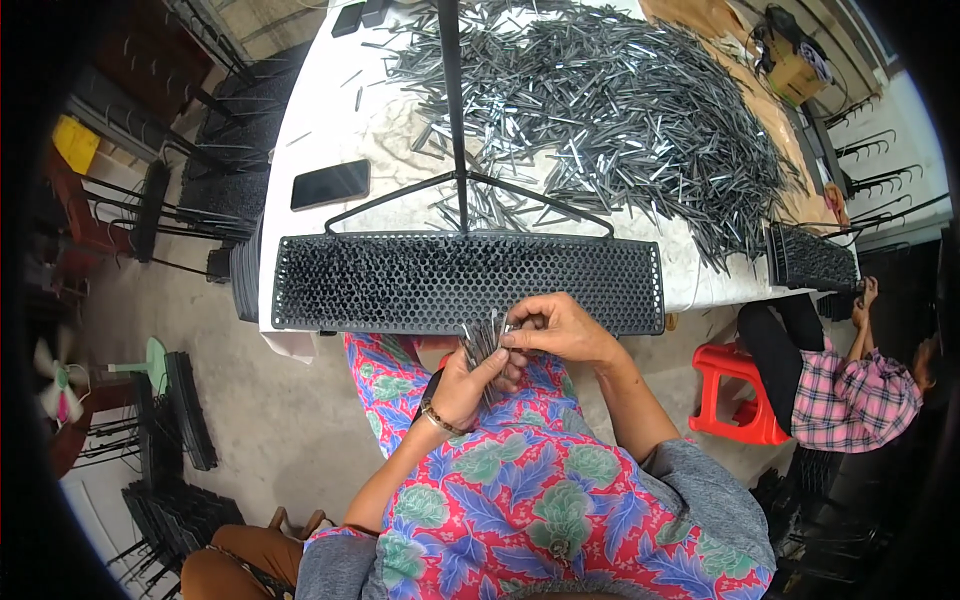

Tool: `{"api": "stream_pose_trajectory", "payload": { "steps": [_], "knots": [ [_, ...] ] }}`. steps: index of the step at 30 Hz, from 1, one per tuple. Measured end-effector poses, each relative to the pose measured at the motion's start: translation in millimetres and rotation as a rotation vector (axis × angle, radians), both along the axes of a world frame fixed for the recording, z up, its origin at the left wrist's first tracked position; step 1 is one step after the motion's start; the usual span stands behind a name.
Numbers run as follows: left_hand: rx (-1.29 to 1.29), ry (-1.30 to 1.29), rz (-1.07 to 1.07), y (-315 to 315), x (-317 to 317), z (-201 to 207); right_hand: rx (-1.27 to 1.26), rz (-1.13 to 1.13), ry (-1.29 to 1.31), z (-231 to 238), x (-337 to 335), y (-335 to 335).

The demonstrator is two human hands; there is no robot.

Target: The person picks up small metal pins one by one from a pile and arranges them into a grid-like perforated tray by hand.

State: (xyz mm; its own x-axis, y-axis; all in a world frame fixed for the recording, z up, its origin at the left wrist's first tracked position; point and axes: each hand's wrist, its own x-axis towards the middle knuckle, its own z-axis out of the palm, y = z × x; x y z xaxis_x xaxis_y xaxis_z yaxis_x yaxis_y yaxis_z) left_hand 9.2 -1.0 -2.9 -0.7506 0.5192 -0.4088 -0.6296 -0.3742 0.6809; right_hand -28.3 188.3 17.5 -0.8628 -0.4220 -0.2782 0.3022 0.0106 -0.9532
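Note:
My left hand (468, 385) is closed around a bundle of thin dark strips (482, 340) just in front of my lap. Beside it my right hand (560, 328) pinches at the top ends of that bundle, thumb and forefinger together. Directly beyond both hands, along the table's near edge, lies a long black perforated panel (540, 262) full of round holes. Many holes in its left part look filled with dark pieces. A black rod frame (461, 150) joins the panel's far edge and runs away across the table.
A big heap of dark strips (640, 110) covers much of the white table (305, 240). A black phone (330, 185) lies left of it. At right, another person (850, 395) works at a similar panel (815, 258) by a red stool (735, 395). Left stands a fan (62, 385).

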Motion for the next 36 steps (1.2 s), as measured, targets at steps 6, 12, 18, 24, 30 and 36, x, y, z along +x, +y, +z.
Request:
{"api": "stream_pose_trajectory", "payload": {
  "steps": [6, 12, 18, 24, 30, 36],
  "knots": [
    [-0.002, 0.003, -0.037, 0.9, -0.1, 1.3, -0.044, 0.062, -0.141, -0.5, -0.9, 16.2],
    [-0.016, -0.138, 0.028, 7.3, -2.6, 2.1, 0.022, -0.441, 0.173, -3.4, -18.0, 15.2],
    [-0.041, -0.210, 0.031, 10.5, 2.5, -15.9, 0.292, -0.679, 0.547, -30.4, -40.0, 3.4],
    [-0.051, -0.254, 0.038, 8.0, 2.6, -25.3, 0.685, -0.633, 0.912, -28.1, -38.6, 2.8],
    [-0.017, -0.279, 0.063, 11.1, 0.8, -20.8, 0.757, -0.583, 1.061, -30.3, -39.3, 1.4],
    [-0.029, -0.262, 0.044, 10.7, 0.6, -20.4, 0.799, -0.586, 1.090, -26.3, -37.1, -1.0]
  ]
}}
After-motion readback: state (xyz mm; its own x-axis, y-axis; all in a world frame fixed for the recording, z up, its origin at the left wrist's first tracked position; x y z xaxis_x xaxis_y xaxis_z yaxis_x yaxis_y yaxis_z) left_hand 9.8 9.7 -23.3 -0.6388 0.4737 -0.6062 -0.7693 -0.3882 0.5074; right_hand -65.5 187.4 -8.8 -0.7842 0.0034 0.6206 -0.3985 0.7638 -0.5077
